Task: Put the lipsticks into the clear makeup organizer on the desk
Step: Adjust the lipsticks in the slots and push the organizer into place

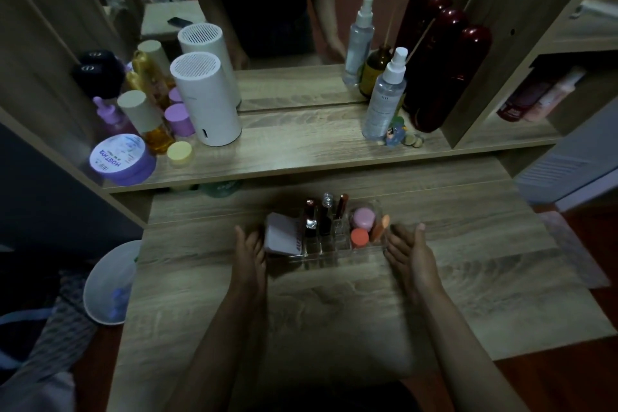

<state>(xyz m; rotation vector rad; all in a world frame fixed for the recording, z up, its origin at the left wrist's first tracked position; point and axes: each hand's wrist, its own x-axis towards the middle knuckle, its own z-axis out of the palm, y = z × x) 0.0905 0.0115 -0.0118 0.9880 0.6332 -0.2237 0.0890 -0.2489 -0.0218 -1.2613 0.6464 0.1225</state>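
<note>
The clear makeup organizer (329,252) stands on the wooden desk (334,304), in the middle. Upright in its slots are a dark red lipstick (310,216), a black tube with a clear cap (326,216) and a brown-red lipstick (341,206). A white compact (282,234) leans in its left end. Pink (364,217) and coral (359,237) round pots and an orange tube (380,227) fill the right end. My left hand (250,254) rests flat against the organizer's left side. My right hand (409,252) sits beside its right side, palm inward, fingers apart.
A raised shelf (301,150) behind holds a white cylinder (205,100), purple jars, amber bottles, spray bottles (384,94) and dark red bottles (444,77) before a mirror. A white bowl-shaped bin (110,284) sits off the desk's left edge.
</note>
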